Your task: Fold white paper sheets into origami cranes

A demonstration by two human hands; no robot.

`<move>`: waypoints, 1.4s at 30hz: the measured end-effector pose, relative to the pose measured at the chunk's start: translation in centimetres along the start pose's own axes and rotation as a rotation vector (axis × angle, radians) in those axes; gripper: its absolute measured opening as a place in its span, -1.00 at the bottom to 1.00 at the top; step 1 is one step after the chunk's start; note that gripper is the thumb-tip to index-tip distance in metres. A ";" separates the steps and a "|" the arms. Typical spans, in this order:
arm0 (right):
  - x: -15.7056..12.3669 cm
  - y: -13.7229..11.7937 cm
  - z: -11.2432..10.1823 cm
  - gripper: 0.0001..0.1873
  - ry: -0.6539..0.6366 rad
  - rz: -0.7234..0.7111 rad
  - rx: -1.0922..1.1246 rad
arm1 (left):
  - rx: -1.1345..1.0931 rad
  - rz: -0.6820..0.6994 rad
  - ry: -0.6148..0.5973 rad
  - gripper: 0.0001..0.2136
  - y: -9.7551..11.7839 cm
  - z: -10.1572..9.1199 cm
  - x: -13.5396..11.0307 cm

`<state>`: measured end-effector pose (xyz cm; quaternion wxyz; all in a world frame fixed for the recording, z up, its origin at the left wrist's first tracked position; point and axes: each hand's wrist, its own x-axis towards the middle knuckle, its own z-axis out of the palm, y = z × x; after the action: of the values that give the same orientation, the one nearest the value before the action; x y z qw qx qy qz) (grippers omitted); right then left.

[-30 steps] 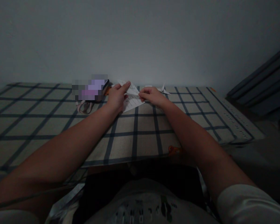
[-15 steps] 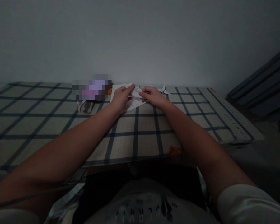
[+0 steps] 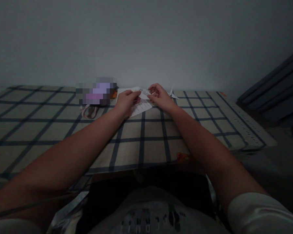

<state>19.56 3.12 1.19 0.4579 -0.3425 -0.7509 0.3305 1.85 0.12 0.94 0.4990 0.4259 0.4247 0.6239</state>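
Note:
Both my arms reach far across a checked cloth [image 3: 141, 143] toward the wall. My left hand [image 3: 125, 101] pinches a small folded white paper piece [image 3: 145, 93] from the left, thumb and fingers closed on it. My right hand [image 3: 160, 96] pinches the same piece from the right, fingers curled. Under the hands lies a flat white printed sheet [image 3: 139, 106]. The light is dim and the fold's shape is hard to make out.
A small folded white paper figure [image 3: 173, 94] stands just right of my right hand. A blurred purple object [image 3: 96, 92] and a pinkish strap [image 3: 88, 111] lie left of my left hand. A small orange thing [image 3: 183, 156] sits at the cloth's near edge.
The hands have drawn together and lifted slightly over the sheet. My right hand moved up and back; the folded piece between the fingers looks smaller now.

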 end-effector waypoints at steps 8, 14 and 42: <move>-0.6 -0.9 -0.3 -0.75 -0.080 -0.105 -0.232 | -0.078 -0.097 0.008 -0.82 0.1 0.3 -0.3; -0.7 -1.0 -0.4 -0.75 -0.069 -0.084 -0.257 | -0.104 -0.086 -0.073 -0.80 0.0 0.3 -0.4; -0.6 -1.1 -0.6 -0.86 -0.097 -0.192 -0.317 | -0.063 0.018 -0.086 -0.83 -0.4 0.5 -0.6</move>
<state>20.04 2.19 1.99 0.3911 -0.3207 -0.8439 0.1788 2.47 -0.38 0.66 0.5245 0.4404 0.3792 0.6223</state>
